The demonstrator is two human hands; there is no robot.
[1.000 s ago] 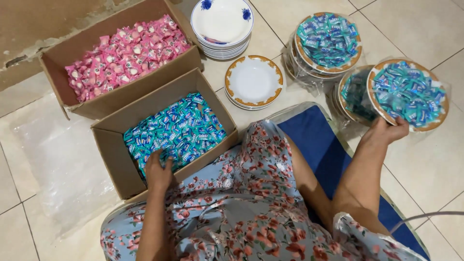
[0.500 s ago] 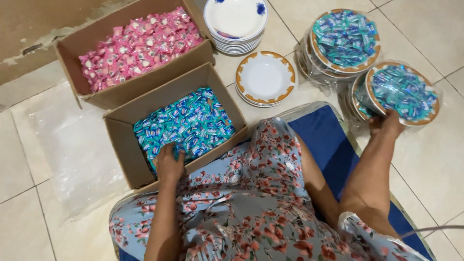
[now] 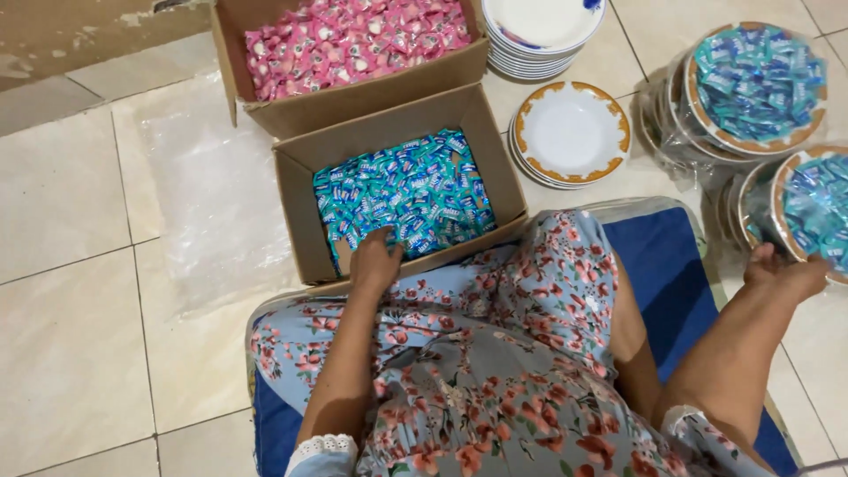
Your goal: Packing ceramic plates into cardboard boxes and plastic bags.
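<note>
My left hand (image 3: 374,258) reaches into a cardboard box (image 3: 297,212) full of blue-wrapped candies (image 3: 402,199), fingers curled down among the sweets at the box's near edge. My right hand (image 3: 782,269) rests against the rim of a gold-rimmed plate heaped with blue candies (image 3: 817,208) at the right edge, and seems to grip it. I sit on a blue mat (image 3: 671,274) in a floral dress.
A second box of pink candies (image 3: 349,40) stands behind the blue one. An empty gold-rimmed plate (image 3: 572,132) and a stack of white plates (image 3: 541,31) lie beyond my knee. Another candy-filled plate in plastic wrap (image 3: 755,84) sits far right. Clear plastic sheet (image 3: 208,185) covers the tiles at left.
My view shifted left and down, so the plates at right slid toward the frame edge. Left hand dug slightly deeper into the blue candies; right hand stays at the filled plate.
</note>
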